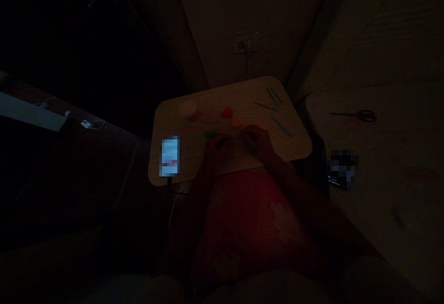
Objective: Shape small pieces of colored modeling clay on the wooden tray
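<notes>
Clay-like red lump [226, 112], orange lump [237, 122] and green lump [210, 134] lie apart near the middle of the table [294, 147]. The green lump sits just beside the left hand [218, 144]; the orange lump is just beyond the right hand [255, 138].

Hand state: both hands are low over the near half of the table, fingers curled inward, with a gap between them. Whether either hand grips anything cannot be told in this dim light.

Handling notes:
1. Keep both wrists low and steady; small finger movements should give the best control.
2. Apply light, even pressure. The lumps look soft and would probably deform under a hard pinch.
3. Keep the colours separate; contact could smear one into another.
4. Leave the teal tool [281, 126] and thin sticks [266, 106] at the right, clear of both forearms.
5. Add light; shadow between the hands may hide errors.
</notes>
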The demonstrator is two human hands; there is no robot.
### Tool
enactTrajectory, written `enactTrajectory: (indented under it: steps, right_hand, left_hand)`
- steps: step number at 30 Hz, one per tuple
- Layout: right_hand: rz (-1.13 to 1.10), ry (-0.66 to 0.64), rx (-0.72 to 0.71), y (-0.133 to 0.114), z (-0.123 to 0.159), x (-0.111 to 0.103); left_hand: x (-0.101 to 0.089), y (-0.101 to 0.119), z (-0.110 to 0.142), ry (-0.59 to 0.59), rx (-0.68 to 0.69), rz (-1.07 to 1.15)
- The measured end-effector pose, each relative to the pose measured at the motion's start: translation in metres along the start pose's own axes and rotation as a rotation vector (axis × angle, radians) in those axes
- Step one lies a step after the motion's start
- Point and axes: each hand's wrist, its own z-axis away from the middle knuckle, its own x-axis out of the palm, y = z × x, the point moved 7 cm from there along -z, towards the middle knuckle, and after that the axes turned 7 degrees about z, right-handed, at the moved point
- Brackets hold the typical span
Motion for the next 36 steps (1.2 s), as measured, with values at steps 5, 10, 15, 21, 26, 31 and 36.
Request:
enactTrajectory:
  steps: [5,10,15,21,26,31,36]
  right_hand:
    - [0.103,-0.053,-0.109,-0.003,0.001,0.009]
    - [0.2,-0.107,-0.147,-0.006,0.002,0.016]
    - [0.283,-0.142,-0.155,-0.009,0.004,0.02]
    - [0.331,-0.225,-0.145,-0.01,0.007,0.025]
    - [0.323,-0.156,-0.147,-0.009,0.006,0.021]
    - [0.364,-0.187,-0.124,-0.008,0.007,0.023]
    - [0.326,-0.177,-0.111,-0.009,0.007,0.021]
  left_hand:
    - [-0.001,0.002,0.0,0.003,0.023,0.009]
    - [-0.003,0.002,0.0,0.026,0.042,0.0]
    - [-0.006,-0.002,-0.001,0.068,0.038,0.009]
    - [-0.006,-0.001,-0.001,0.046,0.079,-0.016]
    - [-0.006,0.0,-0.002,0.05,0.089,-0.029]
    - [-0.008,-0.001,-0.002,0.078,0.067,-0.022]
    - [-0.009,-0.001,-0.001,0.096,0.053,-0.013]
